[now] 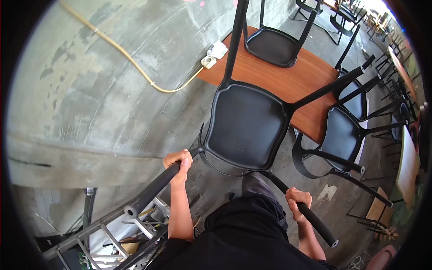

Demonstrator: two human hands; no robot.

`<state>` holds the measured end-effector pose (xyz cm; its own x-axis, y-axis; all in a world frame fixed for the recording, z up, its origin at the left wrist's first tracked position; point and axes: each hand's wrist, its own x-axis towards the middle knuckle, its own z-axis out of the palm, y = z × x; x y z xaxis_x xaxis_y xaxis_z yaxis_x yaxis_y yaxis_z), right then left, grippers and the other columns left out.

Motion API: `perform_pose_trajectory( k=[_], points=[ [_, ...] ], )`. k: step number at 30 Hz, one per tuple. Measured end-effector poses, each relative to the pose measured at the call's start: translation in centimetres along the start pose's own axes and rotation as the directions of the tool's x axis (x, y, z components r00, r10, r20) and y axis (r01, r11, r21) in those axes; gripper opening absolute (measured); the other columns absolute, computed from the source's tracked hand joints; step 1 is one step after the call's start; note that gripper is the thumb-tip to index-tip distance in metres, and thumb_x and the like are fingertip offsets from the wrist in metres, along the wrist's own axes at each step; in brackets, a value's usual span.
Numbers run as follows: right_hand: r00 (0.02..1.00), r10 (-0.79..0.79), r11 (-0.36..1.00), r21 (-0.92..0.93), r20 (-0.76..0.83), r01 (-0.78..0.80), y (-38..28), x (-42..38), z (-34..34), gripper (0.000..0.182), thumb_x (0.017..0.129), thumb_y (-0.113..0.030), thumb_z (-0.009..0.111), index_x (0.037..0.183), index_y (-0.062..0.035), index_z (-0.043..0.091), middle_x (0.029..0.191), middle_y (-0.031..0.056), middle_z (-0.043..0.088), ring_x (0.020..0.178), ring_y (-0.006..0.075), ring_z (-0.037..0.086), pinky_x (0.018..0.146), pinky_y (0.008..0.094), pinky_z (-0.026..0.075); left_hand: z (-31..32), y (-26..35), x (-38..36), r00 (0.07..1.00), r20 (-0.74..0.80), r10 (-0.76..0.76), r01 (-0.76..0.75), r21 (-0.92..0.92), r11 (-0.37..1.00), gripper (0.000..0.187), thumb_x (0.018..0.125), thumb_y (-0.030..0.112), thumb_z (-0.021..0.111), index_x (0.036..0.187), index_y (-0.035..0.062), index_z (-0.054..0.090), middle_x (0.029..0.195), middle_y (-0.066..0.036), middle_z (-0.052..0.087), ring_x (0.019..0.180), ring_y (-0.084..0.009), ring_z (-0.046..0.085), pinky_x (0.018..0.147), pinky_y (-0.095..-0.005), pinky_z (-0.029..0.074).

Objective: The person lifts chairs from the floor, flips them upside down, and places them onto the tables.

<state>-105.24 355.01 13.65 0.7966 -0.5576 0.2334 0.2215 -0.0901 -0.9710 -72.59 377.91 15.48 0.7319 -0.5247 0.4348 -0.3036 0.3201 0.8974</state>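
Note:
A black chair (247, 126) hangs upside down in front of me, with the underside of its seat facing up and its legs sticking out. My left hand (179, 163) is wrapped round one of its near legs, close to the seat. My right hand (299, 202) grips the other near leg about halfway along. The chair's far edge overlaps a reddish-brown wooden table (310, 72) in this view. On that table, toward the wall, rests another upturned black chair (274, 47). More upturned black chairs (343, 132) stand along the table's right side.
A concrete wall (112, 85) runs along the left, carrying a yellow cable (130, 58) that leads to a white socket box (209, 62). Metal ladder rungs (112, 238) and clutter lie at the lower left. Further tables (407, 164) and chairs line the right side.

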Motion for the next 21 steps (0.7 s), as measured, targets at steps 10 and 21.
perform_pose_trajectory(
  k=[10, 21],
  points=[
    [0.996, 0.069, 0.998, 0.01, -0.051, -0.068, 3.4, 9.4, -3.0, 0.031, 0.076, -0.007, 0.06, 0.055, -0.0008, 0.037, 0.052, 0.0088, 0.04, 0.049, 0.0223, 0.041, 0.056, 0.035, 0.037, 3.3, -5.4, 9.7, 0.988, 0.015, -0.154, 0.155, -0.019, 0.988, 0.039, 0.09, 0.008, 0.057, 0.057, 0.0024, 0.038, 0.052, -0.001, 0.038, 0.049, -0.0114, 0.034, 0.049, -0.029, 0.026],
    [0.994, 0.093, 0.993, -0.065, -0.058, -0.097, 4.3, 12.1, -2.2, 0.037, 0.078, -0.015, 0.062, 0.054, -0.0012, 0.038, 0.05, 0.0091, 0.04, 0.047, 0.023, 0.041, 0.054, 0.0352, 0.034, 2.1, -7.8, 13.0, 0.97, 0.112, -0.215, 0.218, -0.017, 0.976, 0.045, 0.093, 0.011, 0.053, 0.053, 0.0066, 0.033, 0.048, -0.001, 0.033, 0.045, -0.0133, 0.03, 0.049, -0.0319, 0.027]
  ],
)
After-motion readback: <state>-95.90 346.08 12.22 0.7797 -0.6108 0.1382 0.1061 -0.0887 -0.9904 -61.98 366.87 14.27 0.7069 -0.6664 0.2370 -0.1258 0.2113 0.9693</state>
